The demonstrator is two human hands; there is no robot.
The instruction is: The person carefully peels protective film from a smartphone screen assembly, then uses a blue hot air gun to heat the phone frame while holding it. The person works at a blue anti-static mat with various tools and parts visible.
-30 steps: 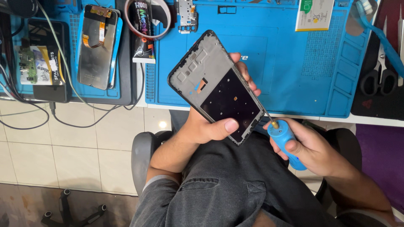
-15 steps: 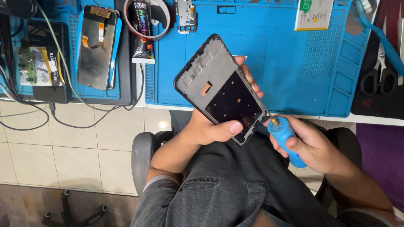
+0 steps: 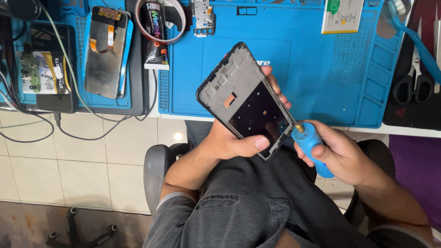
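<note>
- Grey plastic and black glass make up the phone frame (image 3: 245, 100), held tilted over the person's lap, just in front of the bench edge, its inner side facing up.
- Compared with a second ago the frame sits a little more upright and turned, so its lower right edge now meets the tool tip more squarely; the change is small.
- The left hand (image 3: 229, 142) is closed around the frame from below, thumb pressed across the bottom corner and fingertips showing along the far side.
- The right hand (image 3: 337, 154) is wrapped tightly around a blue powered tool (image 3: 311, 146), whose brass tip touches the frame's lower right edge, much as it did half a second back.
- To my eye that reads as work continuing along this edge, with the frame re-angled to suit the tip.
- Beyond them lies the blue work mat (image 3: 321, 73) on the bench, carrying a small circuit board (image 3: 203, 17) and a flat battery (image 3: 342, 16).
- Further left rest a loose screen panel (image 3: 104, 53), a roll of tape (image 3: 161, 20) and trailing cables; black scissors (image 3: 411, 85) lie at the right.
</note>
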